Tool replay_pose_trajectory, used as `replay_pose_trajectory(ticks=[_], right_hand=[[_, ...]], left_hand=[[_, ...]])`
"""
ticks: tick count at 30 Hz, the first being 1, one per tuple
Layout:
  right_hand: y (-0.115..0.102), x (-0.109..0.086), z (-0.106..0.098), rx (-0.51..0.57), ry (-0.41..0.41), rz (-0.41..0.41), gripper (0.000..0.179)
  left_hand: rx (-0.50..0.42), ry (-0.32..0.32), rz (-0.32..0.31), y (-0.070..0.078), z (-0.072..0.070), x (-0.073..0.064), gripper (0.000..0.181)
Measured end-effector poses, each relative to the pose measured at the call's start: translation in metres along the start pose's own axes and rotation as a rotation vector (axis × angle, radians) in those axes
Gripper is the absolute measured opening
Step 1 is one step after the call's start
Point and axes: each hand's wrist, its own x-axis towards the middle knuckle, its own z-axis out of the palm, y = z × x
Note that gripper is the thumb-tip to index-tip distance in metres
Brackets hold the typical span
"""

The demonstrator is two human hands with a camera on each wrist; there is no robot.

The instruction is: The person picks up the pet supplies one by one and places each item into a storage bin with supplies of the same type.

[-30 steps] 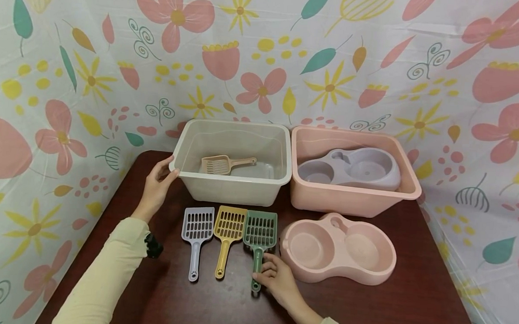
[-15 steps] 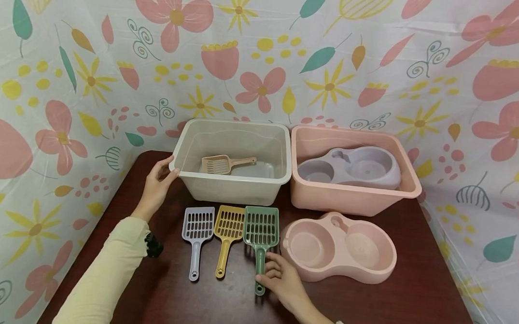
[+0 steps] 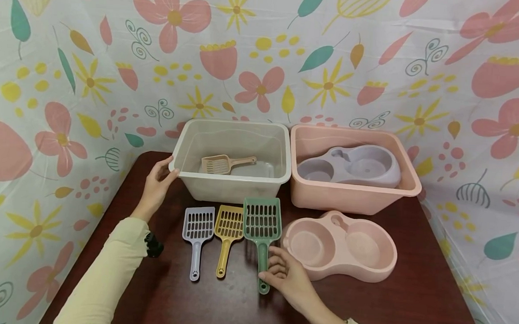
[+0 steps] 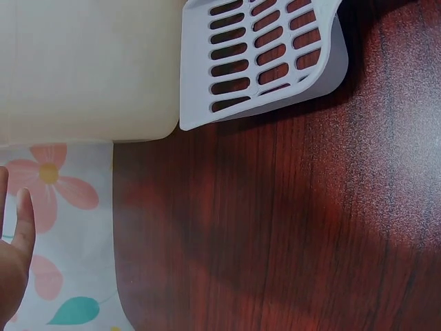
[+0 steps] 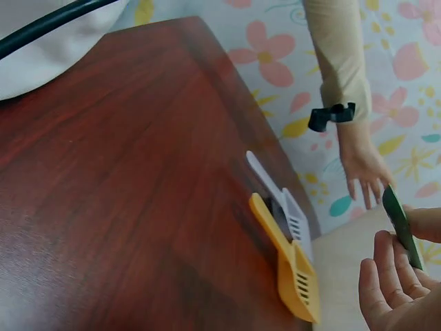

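Observation:
A green litter scoop (image 3: 262, 220) is lifted off the table, slots facing up and head pointing away. My right hand (image 3: 291, 279) pinches its handle between thumb and fingers; the right wrist view catches the green handle (image 5: 402, 224) edge-on. My left hand (image 3: 156, 184) touches the left front corner of a grey-white litter box (image 3: 234, 187), its fingers fairly straight in the right wrist view. Inside that box lies a beige scoop (image 3: 229, 163). A lilac scoop (image 3: 197, 232) and a yellow scoop (image 3: 228, 233) lie side by side in front of it.
To the right stands a pink litter box (image 3: 349, 199) with a lilac double bowl (image 3: 355, 166) tilted inside. A pink double bowl (image 3: 340, 247) sits before it, close to my right hand. The dark red table (image 3: 210, 305) meets a flowered cloth (image 3: 264, 46) behind.
My right hand has raised the green scoop from beside the yellow one, bringing it up and slightly right. My left hand has stayed at the grey-white box's corner.

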Motion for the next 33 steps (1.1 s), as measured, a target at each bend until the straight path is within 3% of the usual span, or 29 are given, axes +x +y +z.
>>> replay_pose_trajectory(ticks=[6,10,18,33], right_hand=[[-0.011,0.001,-0.005,-0.06,-0.009,-0.061,0.064],[-0.019,0.004,-0.007,-0.095,-0.001,-0.095,0.062],[-0.032,0.012,-0.013,-0.127,-0.003,-0.129,0.061],[-0.055,0.033,-0.02,-0.151,0.039,-0.144,0.059]], left_hand=[[-0.004,0.013,0.011,-0.024,-0.003,0.01,0.054],[0.004,0.011,0.046,-0.027,-0.003,0.011,0.053],[0.023,-0.012,0.048,0.006,0.0,-0.004,0.05],[0.083,0.007,0.03,0.008,0.003,-0.005,0.046]])
